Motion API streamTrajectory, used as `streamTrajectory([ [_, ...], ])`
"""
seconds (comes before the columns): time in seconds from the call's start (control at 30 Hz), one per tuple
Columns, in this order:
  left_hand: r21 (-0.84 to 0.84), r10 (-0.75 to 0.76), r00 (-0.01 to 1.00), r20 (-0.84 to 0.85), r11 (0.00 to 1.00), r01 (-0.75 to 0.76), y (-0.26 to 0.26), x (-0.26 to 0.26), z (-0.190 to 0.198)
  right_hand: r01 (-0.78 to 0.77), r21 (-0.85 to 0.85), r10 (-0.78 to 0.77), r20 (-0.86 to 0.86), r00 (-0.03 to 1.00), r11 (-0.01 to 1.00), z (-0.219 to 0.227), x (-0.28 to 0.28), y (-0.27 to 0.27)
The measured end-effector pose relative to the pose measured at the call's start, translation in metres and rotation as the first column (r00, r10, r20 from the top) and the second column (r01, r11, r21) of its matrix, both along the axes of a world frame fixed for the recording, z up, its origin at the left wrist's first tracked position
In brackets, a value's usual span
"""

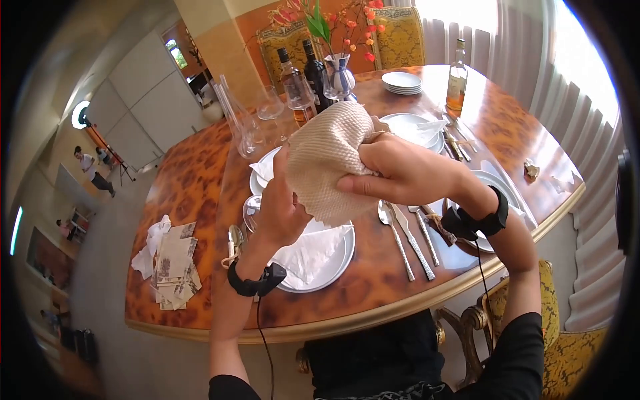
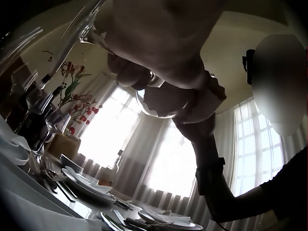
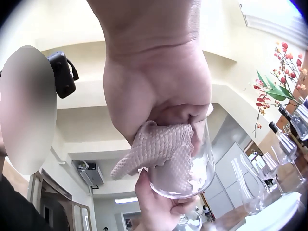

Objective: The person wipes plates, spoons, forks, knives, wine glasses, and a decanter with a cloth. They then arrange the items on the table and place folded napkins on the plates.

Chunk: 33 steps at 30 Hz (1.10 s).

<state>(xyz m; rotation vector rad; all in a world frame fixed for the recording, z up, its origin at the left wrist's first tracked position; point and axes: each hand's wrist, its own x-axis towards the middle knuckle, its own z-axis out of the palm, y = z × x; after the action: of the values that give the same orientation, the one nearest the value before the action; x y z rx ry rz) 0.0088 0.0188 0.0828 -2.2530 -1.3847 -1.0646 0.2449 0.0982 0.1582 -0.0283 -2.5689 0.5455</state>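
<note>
My left hand [image 1: 283, 210] grips a clear stemmed glass [image 3: 207, 166] from below, its bowl mostly covered by cloth in the head view. A beige waffle-weave cloth [image 1: 327, 160] drapes over the glass, and part of it is tucked inside the bowl, as the right wrist view shows. My right hand [image 1: 407, 167] pinches the cloth, thumb on the outside and fingers bunched at the bowl. Both hands are raised above a white plate [image 1: 343, 267] with a folded white napkin [image 1: 310, 253] on it. In the left wrist view, the glass rim [image 2: 156, 114] shows between the hands.
A spoon [image 1: 397, 240], a knife [image 1: 413, 243] and a fork lie right of the plate. Several clear glasses, dark bottles [image 1: 313, 73] and a flower vase [image 1: 340, 77] stand behind. An amber bottle [image 1: 457, 83] and stacked plates [image 1: 402, 83] are farther right; printed papers [image 1: 177, 260] lie left.
</note>
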Motion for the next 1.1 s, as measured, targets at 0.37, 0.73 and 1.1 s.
streamTrajectory([
  [0.37,0.089,0.197,-0.159,0.967,0.321,0.943,-0.033,0.029,0.022,0.522,0.213,-0.237,-0.710,0.663,0.826,-0.006,0.017,-0.039],
  [0.73,0.200,-0.102,-0.172,0.980,0.487,0.850,-0.043,0.036,0.025,0.188,-0.214,-0.285,-0.684,0.671,0.958,-0.048,-0.047,-0.086],
  [1.1,0.166,-0.119,-0.130,0.984,0.872,0.460,-0.034,0.067,0.047,0.277,-0.052,-0.240,-0.666,0.706,0.960,-0.048,-0.065,-0.068],
])
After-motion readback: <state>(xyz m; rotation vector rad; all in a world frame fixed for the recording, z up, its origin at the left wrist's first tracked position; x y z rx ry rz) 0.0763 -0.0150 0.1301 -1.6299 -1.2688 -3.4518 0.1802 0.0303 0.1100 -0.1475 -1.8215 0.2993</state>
